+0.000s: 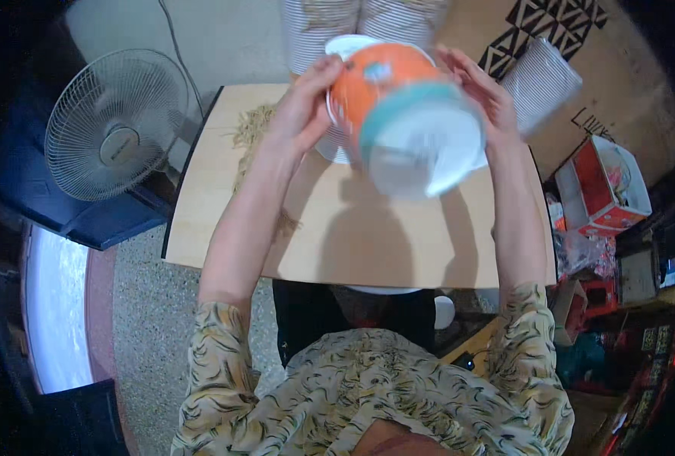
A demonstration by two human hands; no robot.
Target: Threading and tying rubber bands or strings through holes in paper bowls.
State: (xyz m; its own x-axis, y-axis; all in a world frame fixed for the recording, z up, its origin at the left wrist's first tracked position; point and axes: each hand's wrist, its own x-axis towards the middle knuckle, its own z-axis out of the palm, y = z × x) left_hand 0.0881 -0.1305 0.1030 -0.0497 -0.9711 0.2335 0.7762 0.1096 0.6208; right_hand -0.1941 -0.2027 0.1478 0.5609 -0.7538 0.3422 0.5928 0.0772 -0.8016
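Between my two hands is a round tub [387, 72] with an orange side, a teal band and a white end, tilted above the far half of the table and blurred by motion. My left hand [311, 102] grips its left side with curled fingers. On the opposite side my right hand [489, 99] is closed against it, fingers partly hidden. Below and behind the tub, something white and ribbed [337, 144] shows, mostly covered. Thin beige strands [255, 125] lie in a loose heap on the wooden table [208, 205], beside my left forearm.
Tall stacks of white, ribbed, nested pieces [318, 38] stand at the back. Another such stack [543, 83] leans right, against a cardboard sheet [619, 83]. A fan [117, 125] stands left of the table. A red and white box [607, 186] sits at the right.
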